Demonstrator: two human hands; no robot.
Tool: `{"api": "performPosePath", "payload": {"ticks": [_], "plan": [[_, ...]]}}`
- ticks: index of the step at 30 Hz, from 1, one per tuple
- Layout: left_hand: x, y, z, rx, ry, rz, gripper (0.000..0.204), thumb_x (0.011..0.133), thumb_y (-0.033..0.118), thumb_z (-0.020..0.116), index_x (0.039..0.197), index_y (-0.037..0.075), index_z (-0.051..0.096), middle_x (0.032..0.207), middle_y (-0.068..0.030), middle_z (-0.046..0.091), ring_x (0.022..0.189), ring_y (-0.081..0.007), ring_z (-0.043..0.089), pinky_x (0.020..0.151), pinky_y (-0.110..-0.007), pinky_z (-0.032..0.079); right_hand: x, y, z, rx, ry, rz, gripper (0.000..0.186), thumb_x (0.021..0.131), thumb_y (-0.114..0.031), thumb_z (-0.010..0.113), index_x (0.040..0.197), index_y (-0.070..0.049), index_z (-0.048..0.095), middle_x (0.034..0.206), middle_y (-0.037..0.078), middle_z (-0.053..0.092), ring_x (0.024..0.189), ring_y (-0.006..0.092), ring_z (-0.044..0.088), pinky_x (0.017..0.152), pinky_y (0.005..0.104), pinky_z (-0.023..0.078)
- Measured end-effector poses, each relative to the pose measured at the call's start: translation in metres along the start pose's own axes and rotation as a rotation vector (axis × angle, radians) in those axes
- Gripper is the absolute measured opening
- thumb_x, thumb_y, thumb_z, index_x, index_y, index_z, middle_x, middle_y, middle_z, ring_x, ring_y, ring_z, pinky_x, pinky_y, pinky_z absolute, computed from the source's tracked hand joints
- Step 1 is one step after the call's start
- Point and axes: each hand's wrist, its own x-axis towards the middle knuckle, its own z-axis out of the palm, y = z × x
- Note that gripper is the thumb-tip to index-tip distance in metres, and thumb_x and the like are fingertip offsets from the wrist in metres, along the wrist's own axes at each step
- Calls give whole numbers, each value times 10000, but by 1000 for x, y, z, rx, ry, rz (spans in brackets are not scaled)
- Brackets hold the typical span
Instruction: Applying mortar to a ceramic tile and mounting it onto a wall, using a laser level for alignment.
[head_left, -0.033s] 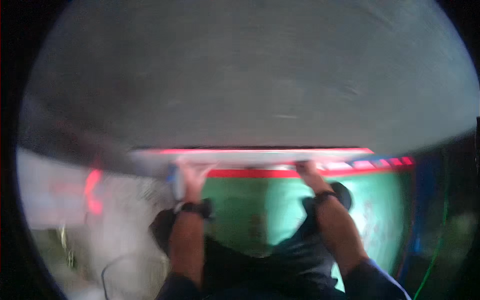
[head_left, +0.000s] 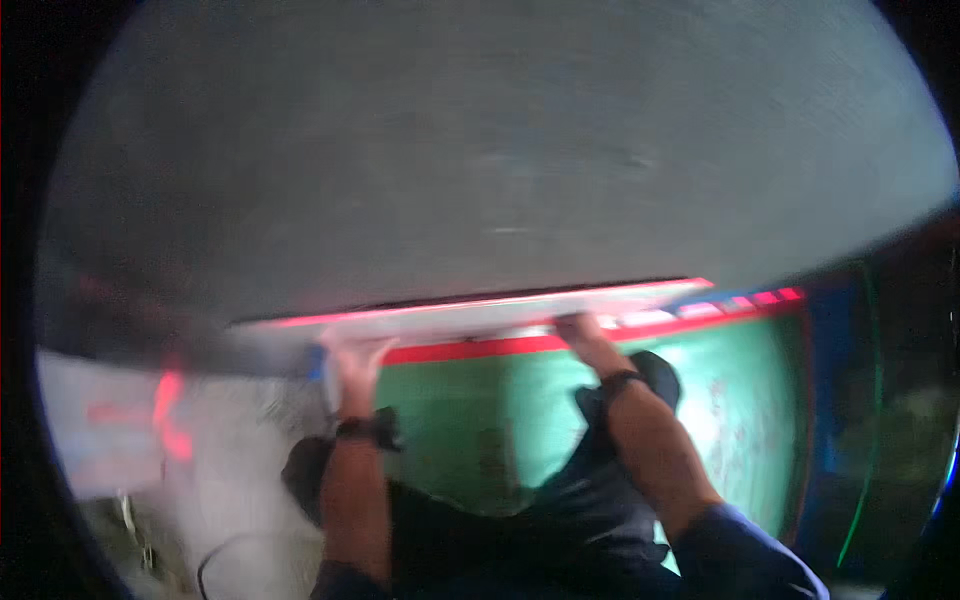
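Note:
A long pale strip, its upper edge glowing red, runs along the lower border of a large dark grey surface. My left hand reaches up to the strip's left part, thumb out to the right, its other fingers blurred into the pale surface. Farther right, my right hand is at the strip's lower edge with fingers curled. A dark patch shows by those fingertips, and what they close on cannot be made out. Dark bands circle both wrists.
Below the strip lies a green surface with a red border, beside my dark-clothed legs. Blue edging and a thin green line are at the right. On the left are a pale grey floor, a red glow and a curved dark cable.
The view has tilted slightly, so the strip now slopes up to the right. Both hands appear a little farther left, still at the strip.

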Motion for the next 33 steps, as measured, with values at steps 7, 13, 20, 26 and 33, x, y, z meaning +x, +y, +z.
{"api": "performPosePath", "payload": {"ticks": [7,13,20,26,33], "plan": [[-108,118,-61,-651,654,82,1038,670,693,670,1460,156,263,1548,-129,161,1417,-369,139,1110,-684,115,68,-88,226,967,-93,921,243,792,46,479,1001,11,597,898,130,636,796,271,637,754,407,549],[-139,108,-46,-627,607,107,1041,652,690,684,1461,168,288,1548,-73,221,1401,-340,203,1124,-635,138,51,-92,274,924,-205,924,224,789,51,508,987,31,609,886,132,640,806,263,637,751,392,542],[-155,110,-70,-589,556,205,978,684,674,670,1454,191,308,1540,-72,210,1407,-328,188,1134,-627,138,66,-104,302,916,-143,861,167,714,80,493,817,79,626,740,176,627,616,267,627,560,378,548],[-148,95,-61,-605,551,209,985,687,667,676,1441,150,307,1514,-103,214,1395,-369,183,1129,-651,159,74,-102,298,795,-45,750,113,712,67,499,716,110,603,674,172,608,518,241,592,459,347,507],[-140,98,-81,-659,514,255,1006,680,645,693,1439,114,301,1520,-113,216,1397,-364,182,1122,-656,179,92,-137,300,721,-145,673,78,734,51,509,748,113,553,672,182,593,527,247,601,441,352,503]]}}
